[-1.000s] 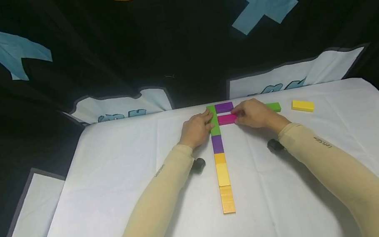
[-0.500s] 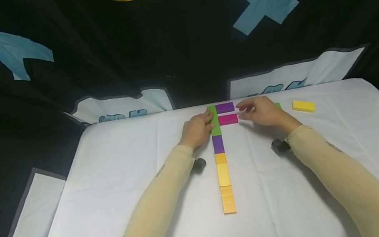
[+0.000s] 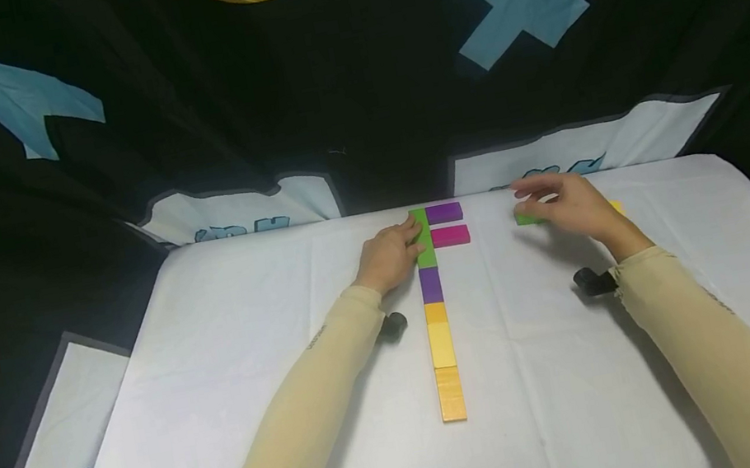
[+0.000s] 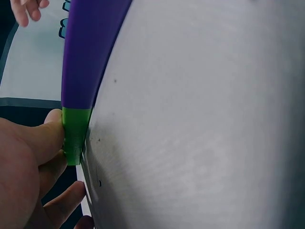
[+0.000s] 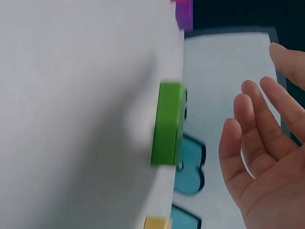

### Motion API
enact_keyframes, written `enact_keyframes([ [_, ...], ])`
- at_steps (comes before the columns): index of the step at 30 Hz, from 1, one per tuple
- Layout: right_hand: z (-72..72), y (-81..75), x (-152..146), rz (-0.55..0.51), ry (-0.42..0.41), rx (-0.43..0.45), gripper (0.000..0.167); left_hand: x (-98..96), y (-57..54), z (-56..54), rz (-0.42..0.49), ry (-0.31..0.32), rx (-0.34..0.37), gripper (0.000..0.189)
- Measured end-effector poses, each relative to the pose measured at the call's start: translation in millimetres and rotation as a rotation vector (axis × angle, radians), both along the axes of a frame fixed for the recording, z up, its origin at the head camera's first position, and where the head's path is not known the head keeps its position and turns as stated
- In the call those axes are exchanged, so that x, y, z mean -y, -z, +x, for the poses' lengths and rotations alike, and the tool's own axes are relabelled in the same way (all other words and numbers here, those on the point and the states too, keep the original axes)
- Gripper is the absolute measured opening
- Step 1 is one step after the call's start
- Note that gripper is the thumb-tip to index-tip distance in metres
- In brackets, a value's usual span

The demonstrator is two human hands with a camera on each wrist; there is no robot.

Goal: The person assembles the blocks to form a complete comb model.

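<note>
My left hand (image 3: 388, 257) rests against the left side of the green blocks (image 3: 427, 256) at the far end of a column. Its thumb and a finger touch the green (image 4: 76, 125) in the left wrist view. Nearer in that column lie a purple block (image 3: 431, 284) and yellow-orange blocks (image 3: 441, 343). A purple block (image 3: 443, 213) and a magenta block (image 3: 451, 236) stick out rightward from the green part. Over a loose green block (image 3: 526, 219) hovers my right hand (image 3: 570, 208), fingers spread apart. The right wrist view shows that green block (image 5: 167, 124) untouched.
A yellow block (image 3: 616, 206) lies right of the loose green one, partly hidden by my right hand. White cloth covers the table (image 3: 217, 362). Its far edge meets a black curtain (image 3: 381, 99). A dark wrist mount (image 3: 592, 281) sits under the right forearm.
My right hand has let go of the magenta block and moved right, to above the loose green block. My left hand stays at the column.
</note>
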State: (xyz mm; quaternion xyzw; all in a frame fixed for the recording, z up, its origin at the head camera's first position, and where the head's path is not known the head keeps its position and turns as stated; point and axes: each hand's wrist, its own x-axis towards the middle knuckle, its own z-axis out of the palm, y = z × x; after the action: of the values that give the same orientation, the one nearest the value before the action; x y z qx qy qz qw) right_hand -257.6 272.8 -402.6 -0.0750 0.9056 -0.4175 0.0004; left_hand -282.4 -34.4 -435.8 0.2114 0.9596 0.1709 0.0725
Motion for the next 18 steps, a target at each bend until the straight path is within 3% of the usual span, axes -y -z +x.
enact_keyframes([
  [10,9.2,-2.0,-46,0.03,0.135,0.009,0.05,0.3,0.2,-0.2,-0.005,0.006,-0.007,0.05],
  [18,11.6,9.4,-71,0.134,0.246,0.103,0.051,0.5,1.4,-0.1,0.002,-0.003,0.0,0.05],
])
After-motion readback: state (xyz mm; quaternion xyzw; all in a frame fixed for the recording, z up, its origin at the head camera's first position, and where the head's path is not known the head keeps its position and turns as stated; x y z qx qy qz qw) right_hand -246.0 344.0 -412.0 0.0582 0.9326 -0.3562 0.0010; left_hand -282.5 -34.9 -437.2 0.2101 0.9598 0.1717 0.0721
